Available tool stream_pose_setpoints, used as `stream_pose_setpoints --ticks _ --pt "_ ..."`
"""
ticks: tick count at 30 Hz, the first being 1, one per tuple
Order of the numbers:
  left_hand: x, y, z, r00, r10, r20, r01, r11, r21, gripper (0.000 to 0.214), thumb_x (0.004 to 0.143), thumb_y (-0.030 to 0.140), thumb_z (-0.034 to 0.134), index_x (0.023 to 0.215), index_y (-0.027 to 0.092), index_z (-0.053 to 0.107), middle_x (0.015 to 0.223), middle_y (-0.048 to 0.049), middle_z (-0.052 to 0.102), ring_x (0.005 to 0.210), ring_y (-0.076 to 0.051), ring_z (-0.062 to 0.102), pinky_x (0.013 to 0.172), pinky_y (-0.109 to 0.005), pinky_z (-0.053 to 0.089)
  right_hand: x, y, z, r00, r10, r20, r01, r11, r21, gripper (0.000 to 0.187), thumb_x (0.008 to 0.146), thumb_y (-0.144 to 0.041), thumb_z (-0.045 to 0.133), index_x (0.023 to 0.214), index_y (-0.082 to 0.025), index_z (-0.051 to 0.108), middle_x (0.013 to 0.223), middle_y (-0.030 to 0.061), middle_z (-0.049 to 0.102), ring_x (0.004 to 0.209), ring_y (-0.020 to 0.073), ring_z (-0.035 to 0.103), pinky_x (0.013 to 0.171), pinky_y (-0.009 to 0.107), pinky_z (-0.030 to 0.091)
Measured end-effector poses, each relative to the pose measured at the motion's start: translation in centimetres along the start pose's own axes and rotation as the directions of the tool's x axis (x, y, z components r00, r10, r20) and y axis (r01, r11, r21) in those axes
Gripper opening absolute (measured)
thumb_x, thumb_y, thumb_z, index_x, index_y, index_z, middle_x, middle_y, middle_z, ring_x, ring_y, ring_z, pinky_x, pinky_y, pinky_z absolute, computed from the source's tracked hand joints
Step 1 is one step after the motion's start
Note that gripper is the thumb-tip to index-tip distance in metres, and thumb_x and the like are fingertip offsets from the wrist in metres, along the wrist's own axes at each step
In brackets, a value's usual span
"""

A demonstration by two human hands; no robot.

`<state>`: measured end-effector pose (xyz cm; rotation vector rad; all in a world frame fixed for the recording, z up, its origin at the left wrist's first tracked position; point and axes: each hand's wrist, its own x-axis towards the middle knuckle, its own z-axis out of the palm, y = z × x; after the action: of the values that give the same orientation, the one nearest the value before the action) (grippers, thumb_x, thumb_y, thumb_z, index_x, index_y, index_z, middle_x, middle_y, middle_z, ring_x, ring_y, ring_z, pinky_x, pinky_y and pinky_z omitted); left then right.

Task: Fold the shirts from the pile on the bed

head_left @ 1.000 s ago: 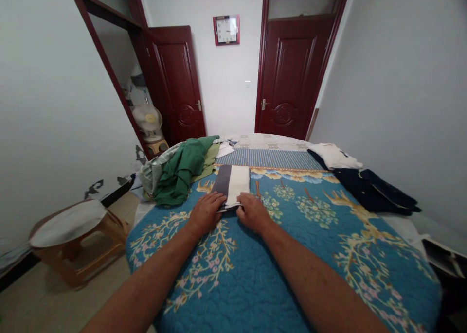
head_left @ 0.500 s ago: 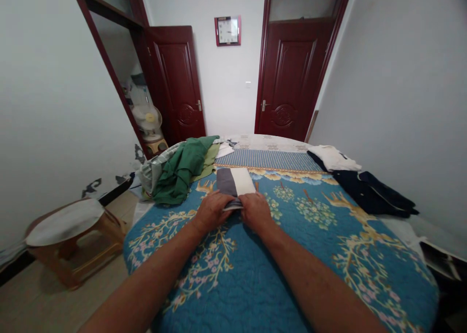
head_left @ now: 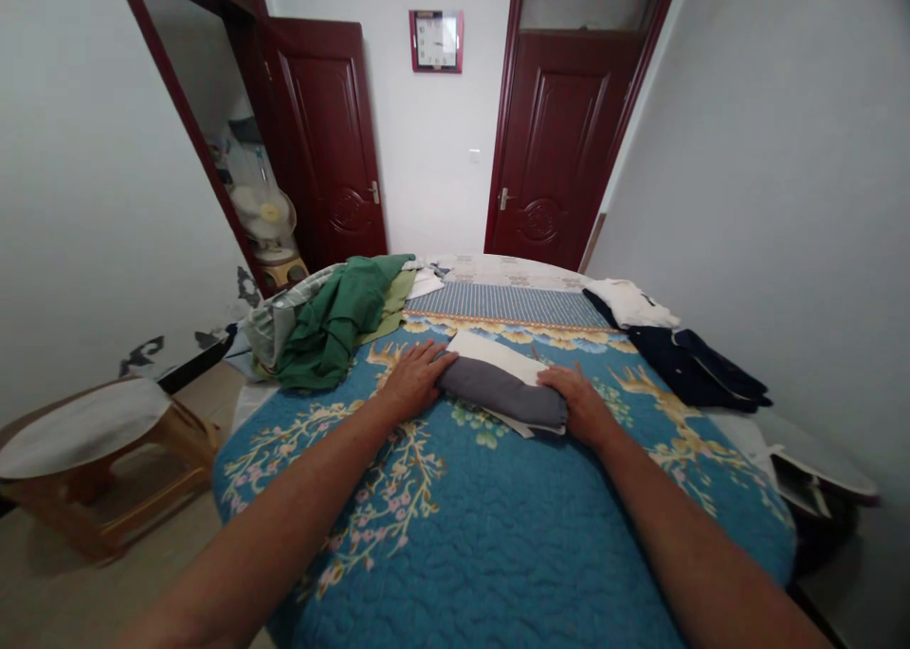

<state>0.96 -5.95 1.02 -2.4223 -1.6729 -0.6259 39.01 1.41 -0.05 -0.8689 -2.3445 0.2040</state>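
Note:
A folded grey and cream garment [head_left: 504, 388] lies slantwise on the blue flowered quilt [head_left: 526, 526], its grey side toward me and its cream strip behind. My left hand [head_left: 416, 379] holds its left end, with the fingertips over the edge. At the opposite end, my right hand [head_left: 579, 405] has its fingers on top of the garment, and the thumb side is hidden. A little of a light lower layer pokes out beneath the grey part. What kind of garment it is cannot be made out.
A heap of green and grey clothes [head_left: 327, 322] sits at the table's left. At the right lie a folded white garment [head_left: 632, 303] and dark navy clothing [head_left: 700, 369]. A stool [head_left: 92, 431] stands on the floor at left, and a fan [head_left: 264, 215] shows through the doorway.
The garment has turned from lengthwise to crosswise, its grey part now facing me. My hands have moved apart to its two ends, the right one shifting rightward. The view has swung slightly.

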Motion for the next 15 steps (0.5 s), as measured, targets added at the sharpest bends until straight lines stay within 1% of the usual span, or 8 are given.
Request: stream_pose_setpoints --ticks 2,4,6,7,10,12,13,15 --pt "0.8 0.1 0.7 1.0 0.016 0.019 -0.015 0.999 -0.035 0.084 0.078 0.007 0.067 0.158 0.029 0.054 0.166 -0.0124 0.049 0.154 -0.039 0.044 0.129 -0.061 0.034 -0.1 -0.6 -0.2 0.999 -0.046 0.024 0.047 0.999 -0.026 0.05 0.086 -0.023 0.065 0.134 -0.02 0.074 0.141 0.0161 0.071 0.141 0.0332 0.058 0.123 0.057 0.038" --pt "1.1 0.2 1.2 0.999 0.006 0.033 -0.002 0.996 -0.092 0.088 0.075 0.004 0.064 0.159 0.027 0.052 0.166 -0.0135 0.048 0.149 -0.036 0.051 0.125 -0.056 0.042 0.0 -1.5 -0.2 0.99 -0.118 0.081 0.119 0.993 -0.01 0.058 0.084 -0.025 0.07 0.142 -0.021 0.07 0.15 0.0163 0.066 0.146 0.0333 0.053 0.126 0.057 0.035" --pt "0.9 0.2 1.3 0.999 -0.018 0.034 0.023 0.987 -0.158 0.09 0.074 0.003 0.061 0.16 0.025 0.051 0.168 -0.0142 0.045 0.146 -0.035 0.055 0.122 -0.053 0.047 0.2 -2.2 -0.1 0.982 -0.154 0.111 0.148 0.987 0.063 0.054 0.085 -0.028 0.072 0.139 -0.022 0.073 0.148 0.0149 0.067 0.145 0.0326 0.055 0.125 0.055 0.036" --pt "0.8 0.2 1.3 0.999 -0.02 0.031 0.025 0.981 -0.191 0.09 0.074 0.003 0.06 0.16 0.026 0.05 0.169 -0.0139 0.043 0.147 -0.034 0.054 0.122 -0.053 0.047 0.3 -2.4 -0.2 0.984 -0.144 0.103 0.132 0.984 0.12 0.049 0.086 -0.03 0.072 0.135 -0.023 0.075 0.144 0.0142 0.07 0.141 0.0319 0.059 0.123 0.054 0.039" --pt "0.4 0.1 0.8 0.999 0.029 0.014 -0.024 0.956 -0.291 0.09 0.075 0.006 0.06 0.162 0.028 0.048 0.171 -0.0111 0.039 0.152 -0.032 0.049 0.126 -0.051 0.042 0.6 -2.3 -0.3 1.0 0.001 0.031 -0.01 0.947 0.32 0.039 0.091 -0.035 0.067 0.127 -0.023 0.078 0.132 0.0116 0.077 0.125 0.0286 0.07 0.115 0.049 0.05" --pt "0.4 0.2 0.6 0.999 0.046 0.002 -0.042 0.941 -0.334 0.087 0.078 0.01 0.062 0.162 0.028 0.047 0.169 -0.0106 0.042 0.152 -0.031 0.048 0.128 -0.049 0.04 0.8 -2.1 -0.4 0.994 0.11 -0.004 -0.099 0.906 0.411 0.036 0.094 -0.035 0.063 0.124 -0.024 0.079 0.127 0.0096 0.079 0.122 0.0277 0.072 0.112 0.047 0.052" --pt "0.5 0.2 0.7 0.999 0.037 -0.006 -0.037 0.939 -0.341 0.084 0.08 0.013 0.063 0.161 0.027 0.048 0.167 -0.011 0.045 0.152 -0.03 0.048 0.128 -0.049 0.04 0.9 -2.1 -0.4 0.99 0.141 -0.012 -0.122 0.891 0.437 0.035 0.094 -0.035 0.062 0.122 -0.025 0.08 0.126 0.0087 0.079 0.122 0.0276 0.072 0.112 0.047 0.053" --pt "0.8 0.3 1.0 0.999 0.003 -0.034 -0.014 0.945 -0.327 0.075 0.084 0.017 0.064 0.157 0.025 0.053 0.162 -0.0118 0.05 0.148 -0.03 0.052 0.126 -0.048 0.043 1.0 -2.1 -0.5 0.988 0.153 -0.012 -0.13 0.874 0.469 0.033 0.094 -0.035 0.062 0.119 -0.025 0.081 0.123 0.0081 0.08 0.12 0.0275 0.074 0.11 0.046 0.054"
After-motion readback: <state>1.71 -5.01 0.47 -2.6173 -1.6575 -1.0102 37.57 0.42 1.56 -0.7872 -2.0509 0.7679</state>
